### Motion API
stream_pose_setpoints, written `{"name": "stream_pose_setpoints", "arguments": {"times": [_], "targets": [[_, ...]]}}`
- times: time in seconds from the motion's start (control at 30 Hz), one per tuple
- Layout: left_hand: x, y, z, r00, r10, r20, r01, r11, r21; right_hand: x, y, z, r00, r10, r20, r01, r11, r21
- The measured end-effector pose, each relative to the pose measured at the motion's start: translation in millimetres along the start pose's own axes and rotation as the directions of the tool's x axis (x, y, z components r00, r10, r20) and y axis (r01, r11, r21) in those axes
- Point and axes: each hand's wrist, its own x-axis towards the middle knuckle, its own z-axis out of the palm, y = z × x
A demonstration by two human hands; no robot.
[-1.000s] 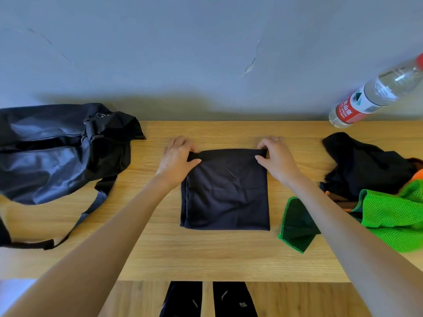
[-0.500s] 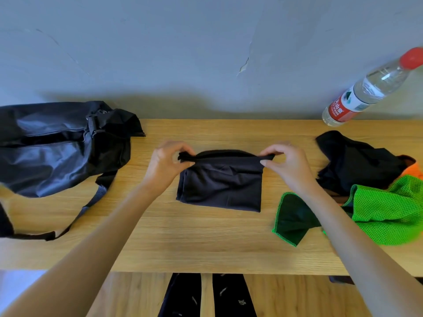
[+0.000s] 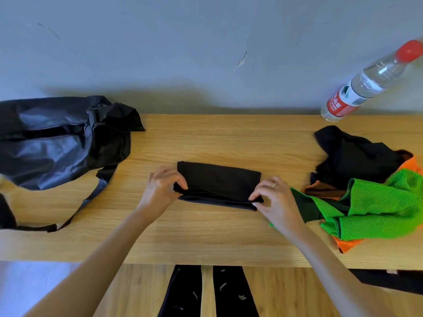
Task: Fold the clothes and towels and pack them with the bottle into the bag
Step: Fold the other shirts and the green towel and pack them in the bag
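Black cloth point(image 3: 218, 183), folded into a strip, lies mid-table point(image 3: 206, 239) between your 2 hands. Your left hand point(image 3: 161, 189) pinches its near left corner; your right hand point(image 3: 275, 200) pinches the near right. Beyond sit the bag point(image 3: 57, 140) at left, a clothes pile point(image 3: 370, 186) at right, and the bottle point(image 3: 364, 85) far right.

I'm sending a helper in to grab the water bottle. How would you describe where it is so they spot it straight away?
Start at the wooden table and look to its far right corner, by the grey wall. The bottle stands there, behind the heap of black, orange and green mesh clothes. It is the only clear, hard item, with a red cap and a red-and-white label.
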Motion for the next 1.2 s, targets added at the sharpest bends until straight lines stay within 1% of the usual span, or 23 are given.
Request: {"name": "stream_pose_setpoints", "arguments": {"times": [0.1, 0.13, 0.17, 0.23, 0.27, 0.3, 0.33, 0.4, 0.5, 0.57, 0.63, 0.7, 0.73, 0.77, 0.83, 0.87, 0.9, 0.97, 1.03, 1.13, 1.2], "targets": [[-4.0, -5.3, 2.7, 1.0, -0.015, -0.002, 0.015, 0.999, 0.05, -3.5, 3.9, 7.2, 0.997, -0.051, 0.052, 0.056, 0.994, -0.098], [-5.0, -6.6, 2.6, 1.0, -0.01, -0.015, 0.011, 0.998, 0.061, -4.4, 3.6, 7.5, 0.996, -0.066, 0.064, 0.072, 0.992, -0.103], [-5.7, -7.6, 2.4, 0.999, -0.009, -0.039, 0.011, 0.999, 0.053, -5.1, 2.5, 6.5, 0.996, -0.057, 0.066, 0.062, 0.996, -0.07], [-5.9, -5.1, 0.7, 0.993, -0.06, -0.105, 0.058, 0.998, -0.02, -6.4, -3.5, 1.0, 0.998, 0.045, 0.044, -0.05, 0.992, 0.118], [-4.8, -2.2, 0.2, 0.985, -0.104, -0.137, 0.096, 0.993, -0.068, -6.3, -5.2, -0.6, 0.994, 0.112, 0.013, -0.112, 0.968, 0.223], [-2.3, 1.3, 0.0, 0.977, -0.13, -0.169, 0.114, 0.988, -0.104, -5.2, -5.9, -1.2, 0.985, 0.169, -0.042, -0.151, 0.947, 0.285], [1.0, 5.2, 0.6, 0.971, -0.137, -0.197, 0.116, 0.986, -0.118, -3.6, -5.6, -0.2, 0.971, 0.214, -0.107, -0.173, 0.937, 0.303], [8.3, 10.5, 4.2, 0.968, -0.157, -0.194, 0.14, 0.985, -0.099, 2.1, -3.2, 5.3, 0.939, 0.295, -0.176, -0.24, 0.929, 0.281], [18.1, 12.2, 13.5, 0.963, -0.263, -0.066, 0.264, 0.965, 0.009, 13.1, 0.3, 16.0, 0.908, 0.39, -0.154, -0.368, 0.917, 0.156], [21.1, 12.0, 20.0, 0.952, -0.303, -0.034, 0.305, 0.948, 0.096, 17.6, 0.3, 22.2, 0.911, 0.387, -0.145, -0.382, 0.922, 0.061], [22.8, 11.8, 23.4, 0.938, -0.345, -0.038, 0.347, 0.929, 0.132, 19.9, -0.2, 26.9, 0.919, 0.359, -0.162, -0.362, 0.932, 0.007], [23.8, 11.4, 23.9, 0.919, -0.392, -0.037, 0.393, 0.908, 0.145, 21.8, -0.6, 28.8, 0.913, 0.37, -0.174, -0.374, 0.927, 0.012], [23.0, 10.2, 24.8, 0.918, -0.395, -0.036, 0.396, 0.908, 0.135, 22.6, -0.8, 29.0, 0.91, 0.378, -0.173, -0.378, 0.925, 0.033], [21.9, 10.8, 24.5, 0.927, -0.374, -0.04, 0.376, 0.921, 0.104, 23.1, -2.0, 28.3, 0.911, 0.376, -0.167, -0.371, 0.927, 0.061], [19.4, 10.1, 23.4, 0.949, -0.313, -0.024, 0.312, 0.949, -0.039, 23.0, -4.3, 26.3, 0.92, 0.368, -0.135, -0.347, 0.925, 0.157], [17.4, 10.8, 22.1, 0.954, -0.299, -0.016, 0.295, 0.947, -0.13, 22.1, -5.9, 24.2, 0.921, 0.376, -0.105, -0.344, 0.908, 0.238], [15.6, 14.4, 19.2, 0.95, -0.313, -0.004, 0.305, 0.927, -0.22, 21.3, -8.1, 20.7, 0.919, 0.387, -0.075, -0.343, 0.878, 0.333], [12.4, 25.5, 11.9, 0.916, -0.399, 0.043, 0.383, 0.838, -0.388, 20.1, -11.1, 11.1, 0.914, 0.406, -0.029, -0.335, 0.79, 0.514], [8.6, 38.7, 5.0, 0.877, -0.47, 0.097, 0.444, 0.716, -0.539, 19.6, -15.0, -1.1, 0.913, 0.407, 0.01, -0.315, 0.689, 0.653], [1.6, 50.4, -6.7, 0.882, -0.453, 0.134, 0.415, 0.607, -0.678, 18.4, -19.3, -20.1, 0.924, 0.37, 0.098, -0.305, 0.557, 0.773], [-2.3, 54.6, -15.0, 0.892, -0.421, 0.167, 0.399, 0.555, -0.73, 19.1, -23.5, -31.4, 0.934, 0.327, 0.143, -0.308, 0.538, 0.785]]}}
